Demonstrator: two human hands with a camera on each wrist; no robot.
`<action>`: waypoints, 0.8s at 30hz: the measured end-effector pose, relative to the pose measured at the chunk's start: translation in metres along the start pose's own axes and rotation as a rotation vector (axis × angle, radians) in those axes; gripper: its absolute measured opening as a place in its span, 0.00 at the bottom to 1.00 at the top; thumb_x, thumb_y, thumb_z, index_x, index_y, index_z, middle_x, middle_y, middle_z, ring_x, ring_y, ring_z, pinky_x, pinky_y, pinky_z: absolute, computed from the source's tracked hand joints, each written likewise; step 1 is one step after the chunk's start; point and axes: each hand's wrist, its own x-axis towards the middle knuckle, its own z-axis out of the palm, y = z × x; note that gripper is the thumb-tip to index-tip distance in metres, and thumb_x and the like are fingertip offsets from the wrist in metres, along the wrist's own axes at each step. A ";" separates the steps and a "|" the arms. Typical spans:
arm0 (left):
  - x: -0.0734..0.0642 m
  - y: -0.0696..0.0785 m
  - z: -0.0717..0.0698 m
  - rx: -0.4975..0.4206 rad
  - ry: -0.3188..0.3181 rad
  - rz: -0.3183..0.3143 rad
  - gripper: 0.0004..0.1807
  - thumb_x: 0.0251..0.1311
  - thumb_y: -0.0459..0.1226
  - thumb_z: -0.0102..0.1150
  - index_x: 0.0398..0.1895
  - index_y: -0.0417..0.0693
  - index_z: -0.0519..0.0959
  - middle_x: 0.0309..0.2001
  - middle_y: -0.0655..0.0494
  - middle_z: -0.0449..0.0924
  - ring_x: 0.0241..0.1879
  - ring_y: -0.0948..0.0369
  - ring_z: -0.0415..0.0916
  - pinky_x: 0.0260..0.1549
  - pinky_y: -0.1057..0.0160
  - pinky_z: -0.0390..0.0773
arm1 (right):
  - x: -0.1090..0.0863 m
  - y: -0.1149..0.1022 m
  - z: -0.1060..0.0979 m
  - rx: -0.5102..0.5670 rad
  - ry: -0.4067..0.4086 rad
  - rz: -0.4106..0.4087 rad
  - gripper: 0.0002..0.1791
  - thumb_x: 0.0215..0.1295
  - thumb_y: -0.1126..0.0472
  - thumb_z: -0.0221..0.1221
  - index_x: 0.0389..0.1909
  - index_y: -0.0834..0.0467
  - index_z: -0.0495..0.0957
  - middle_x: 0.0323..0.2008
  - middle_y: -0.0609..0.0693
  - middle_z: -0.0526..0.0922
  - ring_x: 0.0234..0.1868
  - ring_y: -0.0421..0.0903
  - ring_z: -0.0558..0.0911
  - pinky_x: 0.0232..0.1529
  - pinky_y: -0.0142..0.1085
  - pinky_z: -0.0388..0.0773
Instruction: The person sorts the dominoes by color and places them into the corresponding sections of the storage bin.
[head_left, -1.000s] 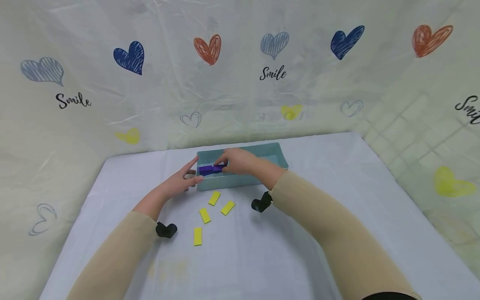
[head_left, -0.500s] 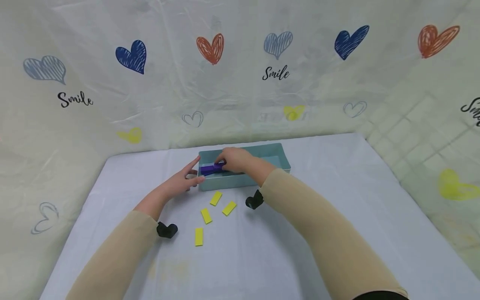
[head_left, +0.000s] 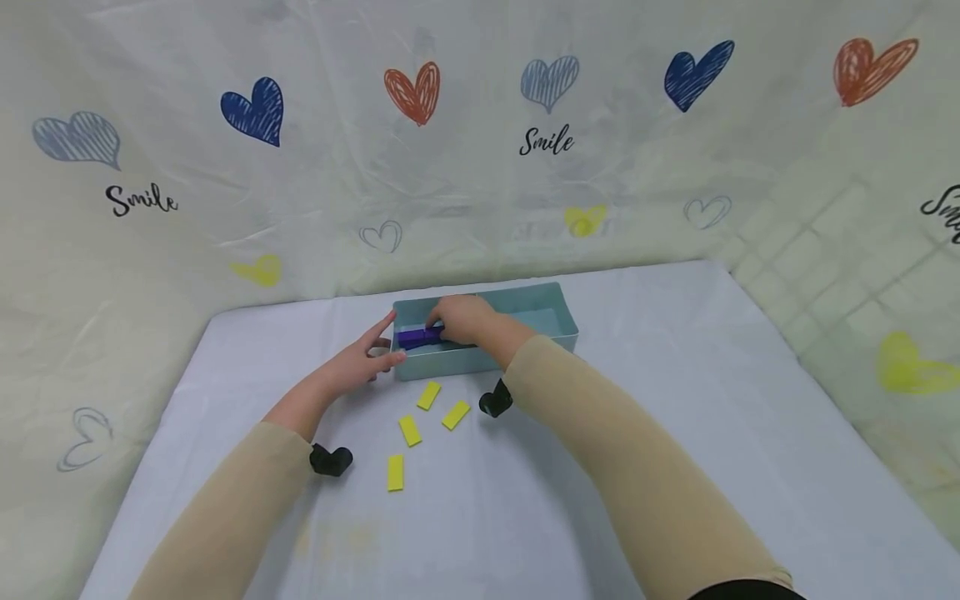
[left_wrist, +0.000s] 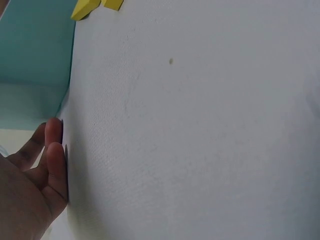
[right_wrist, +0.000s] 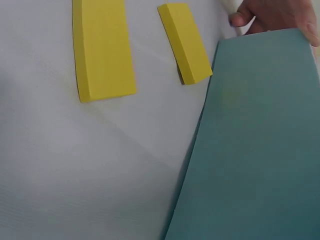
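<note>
A teal rectangular box [head_left: 472, 361] stands near the table's far edge. Two purple blocks [head_left: 412, 339] appear end to end at its left end, partly hidden by the right hand. My right hand [head_left: 467, 320] reaches into the box, and its fingertips pinch the right-hand purple block [head_left: 432, 334]. My left hand [head_left: 352, 367] is spread at the box's left end, index finger at the far corner and thumb at the near corner. Its lower fingers [left_wrist: 57, 167] rest by the table in the left wrist view. The right wrist view shows only the box's outer wall [right_wrist: 260, 135], not the right hand.
Several yellow blocks lie on the white-covered table [head_left: 480, 517] in front of the box: one yellow block [head_left: 429, 396] close to it, another yellow block [head_left: 456, 415] to the right, and a yellow block [head_left: 396, 472] nearest me. A heart-printed sheet [head_left: 480, 183] hangs behind the table.
The right hand has shifted slightly left inside the box with the purple block, and its forearm has swung left. The left hand, box and yellow blocks stay put.
</note>
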 end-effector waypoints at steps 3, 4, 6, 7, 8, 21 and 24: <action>0.000 0.000 0.000 -0.001 -0.004 0.004 0.44 0.69 0.57 0.54 0.75 0.89 0.34 0.74 0.43 0.55 0.58 0.47 0.73 0.57 0.45 0.72 | 0.000 -0.001 0.001 0.000 0.000 0.009 0.18 0.70 0.59 0.59 0.59 0.42 0.81 0.58 0.43 0.80 0.59 0.42 0.77 0.60 0.42 0.73; 0.000 0.001 0.000 -0.002 -0.005 0.004 0.44 0.69 0.57 0.54 0.75 0.89 0.34 0.74 0.43 0.55 0.58 0.47 0.73 0.57 0.45 0.72 | 0.001 -0.002 0.002 -0.002 0.001 0.012 0.18 0.71 0.59 0.59 0.59 0.42 0.81 0.58 0.43 0.80 0.59 0.42 0.77 0.60 0.41 0.73; -0.001 0.001 0.001 0.001 -0.003 0.004 0.44 0.69 0.57 0.54 0.75 0.88 0.34 0.74 0.42 0.55 0.58 0.47 0.73 0.58 0.45 0.72 | 0.001 -0.002 0.002 0.000 0.002 0.011 0.18 0.71 0.59 0.59 0.59 0.42 0.81 0.59 0.43 0.80 0.59 0.43 0.76 0.61 0.41 0.72; -0.001 0.002 0.001 0.002 0.000 0.004 0.45 0.69 0.57 0.54 0.75 0.88 0.34 0.74 0.42 0.56 0.58 0.47 0.73 0.57 0.44 0.72 | 0.001 -0.002 0.003 0.002 0.003 0.011 0.18 0.71 0.58 0.59 0.59 0.42 0.81 0.59 0.43 0.79 0.59 0.43 0.76 0.61 0.41 0.72; -0.001 0.002 0.001 0.003 0.001 0.004 0.45 0.69 0.57 0.54 0.75 0.88 0.34 0.74 0.42 0.56 0.58 0.47 0.73 0.57 0.44 0.72 | 0.001 -0.002 0.003 0.004 0.004 0.008 0.18 0.70 0.58 0.59 0.59 0.43 0.81 0.59 0.44 0.79 0.60 0.43 0.76 0.62 0.41 0.72; -0.005 0.005 -0.001 0.010 -0.008 0.011 0.45 0.70 0.55 0.53 0.78 0.81 0.33 0.74 0.39 0.55 0.58 0.46 0.73 0.57 0.44 0.72 | -0.010 0.003 -0.007 0.122 0.035 -0.035 0.20 0.71 0.56 0.60 0.62 0.48 0.79 0.58 0.48 0.78 0.57 0.46 0.76 0.60 0.41 0.72; -0.005 0.005 -0.001 0.016 -0.004 0.008 0.46 0.70 0.55 0.53 0.78 0.80 0.33 0.73 0.39 0.55 0.58 0.45 0.73 0.57 0.44 0.72 | -0.016 0.004 -0.010 0.130 0.057 -0.052 0.19 0.71 0.55 0.60 0.62 0.47 0.79 0.56 0.47 0.78 0.56 0.45 0.77 0.57 0.40 0.74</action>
